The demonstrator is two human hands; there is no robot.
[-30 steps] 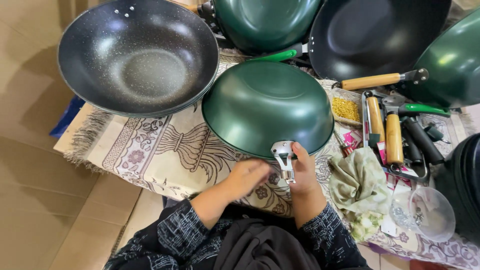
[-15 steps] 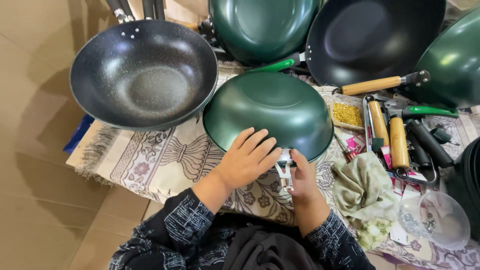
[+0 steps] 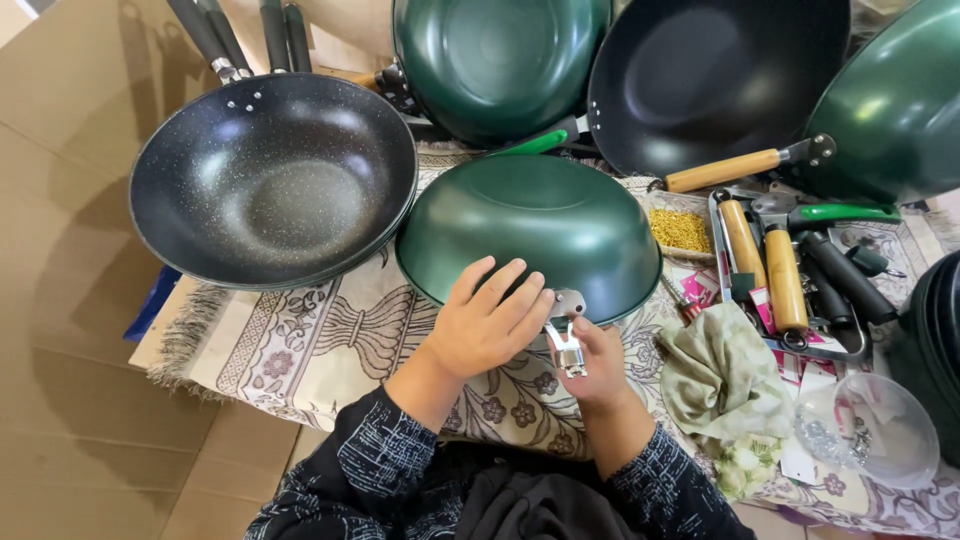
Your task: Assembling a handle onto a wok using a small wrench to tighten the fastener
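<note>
The upturned green wok [image 3: 530,232] lies at twelve o'clock from both hands. The left hand [image 3: 487,322] rests flat, fingers spread, on its near rim; the right hand [image 3: 597,365] grips the metal handle bracket [image 3: 566,332] at the rim's five o'clock.

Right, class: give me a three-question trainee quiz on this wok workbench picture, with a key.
1. True or false: the green wok nearest the person lies upside down.
2. Which hand holds the metal handle bracket at the wok's rim: A left hand, B right hand?
3. Fill in: the speckled black wok sits to the green wok's ____.

Key: 1 true; 2 B, while the left hand rests flat on the wok; 3 left.
</note>
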